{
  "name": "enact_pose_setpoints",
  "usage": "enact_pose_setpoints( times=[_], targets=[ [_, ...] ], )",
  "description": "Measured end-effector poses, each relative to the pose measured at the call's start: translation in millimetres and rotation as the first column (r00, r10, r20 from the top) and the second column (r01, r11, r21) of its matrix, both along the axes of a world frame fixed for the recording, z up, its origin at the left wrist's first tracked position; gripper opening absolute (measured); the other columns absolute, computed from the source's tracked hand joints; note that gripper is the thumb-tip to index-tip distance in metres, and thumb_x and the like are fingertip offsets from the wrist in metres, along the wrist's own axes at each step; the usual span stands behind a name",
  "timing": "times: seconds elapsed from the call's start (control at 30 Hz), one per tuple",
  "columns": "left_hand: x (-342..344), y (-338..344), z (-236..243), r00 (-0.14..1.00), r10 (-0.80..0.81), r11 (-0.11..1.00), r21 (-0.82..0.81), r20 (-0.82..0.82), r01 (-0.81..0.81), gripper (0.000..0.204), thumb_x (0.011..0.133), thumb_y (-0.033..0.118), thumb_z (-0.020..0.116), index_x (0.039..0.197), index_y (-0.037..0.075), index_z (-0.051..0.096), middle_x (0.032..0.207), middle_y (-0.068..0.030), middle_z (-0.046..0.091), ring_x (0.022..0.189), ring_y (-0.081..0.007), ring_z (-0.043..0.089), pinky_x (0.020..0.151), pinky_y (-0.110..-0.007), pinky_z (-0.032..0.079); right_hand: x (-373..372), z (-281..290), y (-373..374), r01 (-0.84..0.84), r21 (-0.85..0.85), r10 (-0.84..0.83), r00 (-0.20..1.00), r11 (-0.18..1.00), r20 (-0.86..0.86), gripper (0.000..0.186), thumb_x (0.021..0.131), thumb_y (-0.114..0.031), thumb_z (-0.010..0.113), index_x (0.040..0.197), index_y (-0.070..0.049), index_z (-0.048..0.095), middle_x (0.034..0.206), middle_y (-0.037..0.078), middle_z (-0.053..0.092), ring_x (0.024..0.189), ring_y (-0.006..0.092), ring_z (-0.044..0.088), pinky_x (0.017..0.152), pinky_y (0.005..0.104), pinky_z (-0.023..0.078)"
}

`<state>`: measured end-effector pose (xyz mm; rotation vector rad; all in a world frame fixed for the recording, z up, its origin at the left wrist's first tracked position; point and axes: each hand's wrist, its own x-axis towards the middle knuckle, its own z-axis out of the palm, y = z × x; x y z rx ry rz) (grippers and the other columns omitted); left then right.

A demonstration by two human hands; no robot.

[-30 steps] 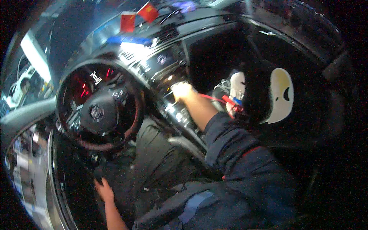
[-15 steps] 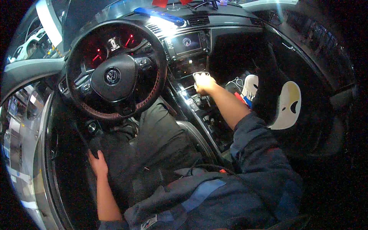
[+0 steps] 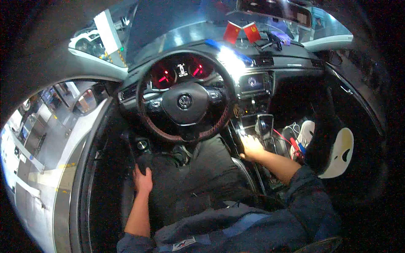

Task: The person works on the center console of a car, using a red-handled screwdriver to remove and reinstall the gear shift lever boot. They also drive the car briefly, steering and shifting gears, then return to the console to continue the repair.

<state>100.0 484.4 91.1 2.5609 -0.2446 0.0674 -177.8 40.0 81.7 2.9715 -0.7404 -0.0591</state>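
Observation:
My right hand [image 3: 252, 147] is on the centre console, left of and behind the gear lever [image 3: 265, 125], its fingers reaching forward onto the console surface; glare washes out the fingertips. The hand is clear of the lever's knob. Along the outer side of my left leg, near the driver's door, rests my left hand [image 3: 143, 180], thumb apart from the fingers and nothing visible in it. Ahead of me is the steering wheel [image 3: 185, 103], with red-lit gauges [image 3: 163, 77] behind it. The centre screen [image 3: 253, 83] is lit.
A bright blue work lamp [image 3: 240, 58] lies on the dashboard, beside two small red flags [image 3: 242, 33]. Right of the console are a red-and-blue tool [image 3: 296, 146], white cable [image 3: 295, 126] and white pads [image 3: 341, 154]. The door [image 3: 84, 177] bounds my left.
My right hand has let go of the gear lever and moved back onto the console beside it. The view has tilted up and turned left; my left hand stays by my leg.

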Motion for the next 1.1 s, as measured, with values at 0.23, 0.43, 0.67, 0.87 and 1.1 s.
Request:
enact_pose_setpoints(
  times=[0.23, 0.43, 0.67, 0.87, 1.1],
  targets=[
    [-1.7, -4.2, 2.5, 1.0, 0.019, 1.0, 0.022, 0.014, -0.019, 0.079, 0.098, 0.047, 0.059, 0.16, 0.004, 0.035, 0.16, -0.0251, 0.041, 0.144, -0.0429, 0.044, 0.118, -0.052, 0.039, -4.4, -12.3, -17.6, 0.06, 0.191, -0.057, 0.998, 0.98, -0.024, 0.093, 0.082, -0.053, 0.082, 0.147, 0.001, 0.041, 0.146, 0.023, 0.05, 0.14, 0.0368, 0.047, 0.119, 0.0473, 0.037],
    [-6.3, -9.3, 26.0, 0.984, -0.065, 0.987, 0.158, 0.167, 0.038, 0.077, 0.093, 0.042, 0.065, 0.153, -0.002, 0.042, 0.155, -0.0259, 0.046, 0.138, -0.0445, 0.049, 0.115, -0.05, 0.042, 12.4, -0.7, -23.6, 0.06, 0.216, -0.035, 0.992, 0.974, -0.118, 0.086, 0.08, -0.054, 0.082, 0.141, -0.001, 0.052, 0.141, 0.019, 0.058, 0.14, 0.0363, 0.048, 0.118, 0.0491, 0.038],
    [35.5, -76.6, 134.5, 0.815, -0.197, 0.879, -0.27, 0.545, 0.393, 0.066, 0.095, 0.035, 0.07, 0.145, -0.002, 0.051, 0.144, -0.0247, 0.057, 0.134, -0.0415, 0.054, 0.112, -0.047, 0.044, 57.1, 66.6, 19.3, -0.168, 0.709, -0.3, 0.822, 0.685, 0.485, 0.073, 0.094, -0.03, 0.075, 0.151, 0.001, 0.041, 0.13, 0.022, 0.068, 0.118, 0.0298, 0.068, 0.101, 0.0399, 0.052],
    [69.8, -165.8, 246.0, 0.696, -0.156, 0.873, -0.233, 0.701, 0.429, 0.062, 0.096, 0.041, 0.065, 0.143, 0.0, 0.055, 0.137, -0.0221, 0.061, 0.129, -0.0414, 0.056, 0.11, -0.048, 0.045, -4.7, 108.2, 102.6, -0.243, 0.6, 0.201, 0.97, 0.763, 0.137, 0.081, 0.09, -0.05, 0.077, 0.149, -0.005, 0.046, 0.127, 0.024, 0.069, 0.116, 0.0414, 0.068, 0.099, 0.0491, 0.054],
    [71.4, -253.4, 319.1, 0.577, -0.424, 0.835, 0.054, 0.698, 0.548, 0.058, 0.101, 0.05, 0.058, 0.135, 0.003, 0.067, 0.136, -0.0214, 0.066, 0.126, -0.0397, 0.061, 0.11, -0.048, 0.046, -147.9, 91.8, 157.9, -0.037, 0.779, 0.188, 0.977, 0.626, -0.105, 0.062, 0.103, -0.048, 0.058, 0.144, -0.002, 0.052, 0.131, 0.028, 0.065, 0.122, 0.0446, 0.062, 0.098, 0.054, 0.05]
  ],
)
